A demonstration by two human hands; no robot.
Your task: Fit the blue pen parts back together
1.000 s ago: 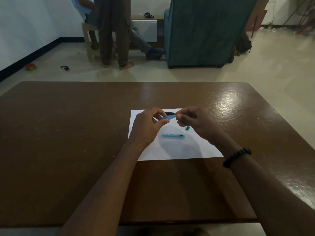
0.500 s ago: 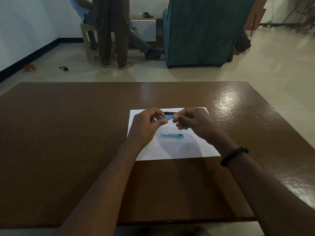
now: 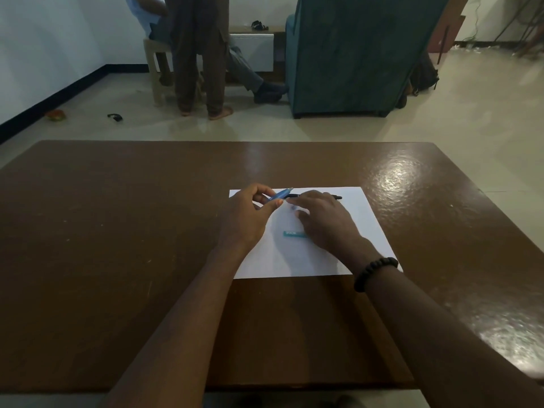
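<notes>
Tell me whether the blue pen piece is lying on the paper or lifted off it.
Lifted: the left hand pinches the blue pen piece above the white paper.

Brown table (image 3: 117, 260); pale tiled floor (image 3: 441, 113); teal armchair (image 3: 353, 54); white wall (image 3: 44, 39).

My two forearms reach forward from the lower edge of view and converge toward the middle. My left hand (image 3: 247, 219) is raised, back facing up, thumb and fingers curled into a pinch. My right hand (image 3: 326, 222) lies lower, palm down, fingers extended and relaxed. My right wrist carries a dark beaded bracelet (image 3: 375, 272).
</notes>
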